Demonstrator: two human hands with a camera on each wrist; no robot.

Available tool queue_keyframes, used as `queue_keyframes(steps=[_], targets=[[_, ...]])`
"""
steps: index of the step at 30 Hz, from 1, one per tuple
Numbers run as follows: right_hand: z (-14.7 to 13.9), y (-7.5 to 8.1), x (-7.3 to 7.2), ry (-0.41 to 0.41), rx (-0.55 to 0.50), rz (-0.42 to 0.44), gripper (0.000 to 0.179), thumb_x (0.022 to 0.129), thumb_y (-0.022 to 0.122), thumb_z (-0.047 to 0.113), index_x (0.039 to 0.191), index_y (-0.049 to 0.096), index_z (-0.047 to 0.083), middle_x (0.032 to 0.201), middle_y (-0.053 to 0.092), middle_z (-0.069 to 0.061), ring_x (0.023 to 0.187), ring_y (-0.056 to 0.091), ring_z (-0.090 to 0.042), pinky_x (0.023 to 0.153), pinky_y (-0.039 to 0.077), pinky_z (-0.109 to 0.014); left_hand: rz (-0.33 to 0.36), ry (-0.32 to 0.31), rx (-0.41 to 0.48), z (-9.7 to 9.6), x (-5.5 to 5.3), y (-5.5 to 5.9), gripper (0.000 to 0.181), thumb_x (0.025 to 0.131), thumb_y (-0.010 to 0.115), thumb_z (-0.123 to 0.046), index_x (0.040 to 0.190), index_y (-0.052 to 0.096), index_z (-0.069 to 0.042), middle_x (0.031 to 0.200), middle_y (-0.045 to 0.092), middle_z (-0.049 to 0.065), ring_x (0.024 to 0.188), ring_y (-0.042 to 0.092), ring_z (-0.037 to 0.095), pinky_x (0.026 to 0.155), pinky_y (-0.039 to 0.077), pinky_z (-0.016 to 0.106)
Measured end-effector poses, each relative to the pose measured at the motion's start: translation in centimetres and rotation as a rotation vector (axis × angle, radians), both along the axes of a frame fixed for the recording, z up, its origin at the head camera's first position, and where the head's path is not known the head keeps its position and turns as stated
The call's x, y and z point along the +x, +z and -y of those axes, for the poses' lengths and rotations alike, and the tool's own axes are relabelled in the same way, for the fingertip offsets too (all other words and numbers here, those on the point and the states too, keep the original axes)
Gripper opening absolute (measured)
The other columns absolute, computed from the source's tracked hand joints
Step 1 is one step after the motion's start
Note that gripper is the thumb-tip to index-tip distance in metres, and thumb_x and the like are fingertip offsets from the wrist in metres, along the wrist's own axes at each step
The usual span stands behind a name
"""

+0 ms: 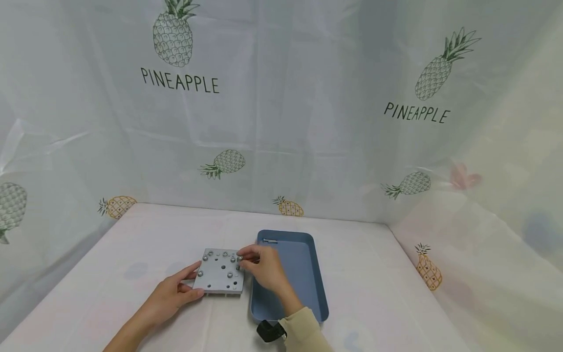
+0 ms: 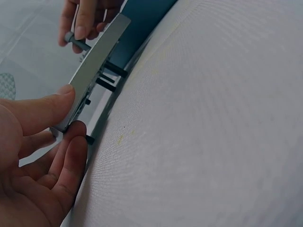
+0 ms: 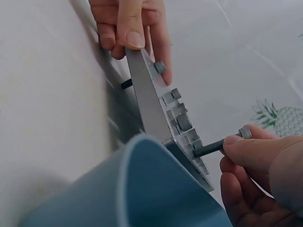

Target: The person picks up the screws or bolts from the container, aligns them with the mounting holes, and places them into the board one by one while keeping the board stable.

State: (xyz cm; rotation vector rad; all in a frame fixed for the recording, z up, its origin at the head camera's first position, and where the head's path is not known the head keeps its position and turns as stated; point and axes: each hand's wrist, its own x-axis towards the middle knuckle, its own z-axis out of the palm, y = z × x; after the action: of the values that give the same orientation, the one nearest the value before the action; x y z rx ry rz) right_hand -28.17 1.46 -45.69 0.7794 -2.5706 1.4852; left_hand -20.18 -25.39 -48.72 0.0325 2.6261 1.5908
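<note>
A silver metal plate (image 1: 218, 281) with holes stands above the white cloth, several bolts set in it and their shanks sticking out below. My left hand (image 1: 169, 296) grips its left edge, thumb on the near side. At the plate's right edge, my right hand (image 1: 269, 270) pinches a bolt (image 3: 211, 148) near its head. This bolt's threaded end meets the plate's upper face; most of the shank is outside, and I cannot tell how deep the tip sits. Another seated bolt (image 3: 184, 122) shows its head close by.
Right of the plate lies a blue tray (image 1: 317, 274), partly beneath my right hand and forearm. One or more loose bolts (image 1: 270, 240) lie in its far left corner. A black wrist device (image 1: 270, 331) sits by the right sleeve. Pineapple-print curtain (image 1: 308, 122) surrounds the table.
</note>
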Motion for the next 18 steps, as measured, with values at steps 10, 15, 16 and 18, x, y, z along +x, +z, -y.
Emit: queue_keyframes(steps=[10,15,16,18], targets=[[0.09,-0.17,-0.11,0.013,0.008,0.016,0.020,0.091,0.083,0.002,0.110,0.081,0.011,0.096,0.079,0.002,0.082,0.069,-0.001,0.075,0.055,-0.022,-0.004,-0.001,-0.015,-0.03,0.03,0.01,0.086,0.089,0.088,-0.031,0.161,0.046,-0.010,0.146,0.058,0.023,0.089,0.066,0.014,0.080,0.045,0.023],[0.09,-0.42,-0.30,0.027,0.030,0.018,0.018,0.092,0.082,0.003,0.109,0.082,0.011,0.096,0.080,0.002,0.082,0.068,0.000,0.075,0.055,-0.021,0.001,0.007,-0.001,-0.09,0.01,0.07,0.087,0.088,0.088,-0.030,0.161,0.046,-0.010,0.146,0.058,0.024,0.088,0.065,0.015,0.077,0.045,0.024],[0.10,-0.49,-0.34,0.029,0.037,0.016,0.018,0.092,0.082,0.004,0.109,0.082,0.011,0.095,0.079,0.002,0.082,0.067,0.001,0.075,0.054,-0.021,0.002,0.007,0.003,-0.09,0.01,0.06,0.087,0.088,0.088,-0.029,0.161,0.046,-0.010,0.146,0.058,0.025,0.088,0.065,0.015,0.077,0.045,0.024],[0.12,-0.65,-0.38,0.033,0.046,0.007,0.018,0.092,0.082,0.004,0.108,0.082,0.012,0.095,0.079,0.003,0.081,0.066,0.001,0.075,0.054,-0.021,0.003,0.008,0.008,-0.08,0.02,0.03,0.087,0.088,0.089,-0.029,0.161,0.046,-0.009,0.146,0.058,0.025,0.088,0.065,0.015,0.077,0.046,0.023]])
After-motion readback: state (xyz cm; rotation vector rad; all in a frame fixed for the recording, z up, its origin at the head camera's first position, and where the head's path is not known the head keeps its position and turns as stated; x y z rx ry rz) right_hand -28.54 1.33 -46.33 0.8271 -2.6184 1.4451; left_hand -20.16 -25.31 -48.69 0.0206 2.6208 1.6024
